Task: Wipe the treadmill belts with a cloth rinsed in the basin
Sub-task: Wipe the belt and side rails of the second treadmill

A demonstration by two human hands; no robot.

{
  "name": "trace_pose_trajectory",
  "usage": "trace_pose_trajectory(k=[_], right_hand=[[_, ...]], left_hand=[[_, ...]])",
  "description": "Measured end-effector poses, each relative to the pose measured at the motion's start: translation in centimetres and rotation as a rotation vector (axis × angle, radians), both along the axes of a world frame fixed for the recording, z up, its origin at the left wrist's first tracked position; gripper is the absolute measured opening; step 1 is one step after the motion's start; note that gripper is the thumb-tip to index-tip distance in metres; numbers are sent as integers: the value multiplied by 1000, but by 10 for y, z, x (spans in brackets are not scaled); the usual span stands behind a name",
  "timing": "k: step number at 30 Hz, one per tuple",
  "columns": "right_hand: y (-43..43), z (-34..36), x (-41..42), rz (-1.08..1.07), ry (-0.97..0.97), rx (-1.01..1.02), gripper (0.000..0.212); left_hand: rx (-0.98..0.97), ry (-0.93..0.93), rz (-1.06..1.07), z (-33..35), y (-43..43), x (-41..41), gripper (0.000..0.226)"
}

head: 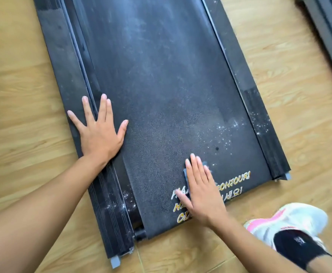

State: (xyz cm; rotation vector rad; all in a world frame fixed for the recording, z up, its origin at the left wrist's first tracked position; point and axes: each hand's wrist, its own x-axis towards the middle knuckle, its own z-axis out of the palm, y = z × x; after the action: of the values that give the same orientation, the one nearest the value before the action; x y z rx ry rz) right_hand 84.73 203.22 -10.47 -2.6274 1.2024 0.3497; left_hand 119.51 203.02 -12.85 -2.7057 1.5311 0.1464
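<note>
A black treadmill belt (167,95) lies flat on the wooden floor, dusty grey toward the far end, with water droplets and yellow lettering near its close end. My left hand (99,134) rests flat with spread fingers, partly on the left side rail (66,71) and partly on the belt. My right hand (201,191) presses flat on a small grey-blue cloth (205,164), which shows only at my fingertips, over the lettering. The basin is out of view.
A white and pink shoe with a black sock (291,231) stands on the floor at the lower right. The edge of a second dark treadmill (330,30) shows at the upper right. The right side rail (259,115) carries water droplets.
</note>
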Motion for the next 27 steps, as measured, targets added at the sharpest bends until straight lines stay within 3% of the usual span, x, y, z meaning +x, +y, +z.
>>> trace_pose_trajectory(k=[3,11,14,20,22,27], right_hand=[[12,-5,-32,19,63,5,89],[-150,-18,156,-40,-67,-138,98],[-137,-14,130,-29,-58,-71,95],[26,0,-60,-55,56,24,87],[17,-8,-56,-69,67,25,89],[-116,-26,71,-121,-52,-143,97]], left_hand=[[-31,-5,9,-3,-4,0,82],[-38,-19,10,-7,-3,-1,82],[-11,13,-3,2,-3,-1,82],[-10,38,10,9,-5,-3,83],[-38,19,11,4,-4,-3,83],[-100,-20,8,-11,-3,0,81]])
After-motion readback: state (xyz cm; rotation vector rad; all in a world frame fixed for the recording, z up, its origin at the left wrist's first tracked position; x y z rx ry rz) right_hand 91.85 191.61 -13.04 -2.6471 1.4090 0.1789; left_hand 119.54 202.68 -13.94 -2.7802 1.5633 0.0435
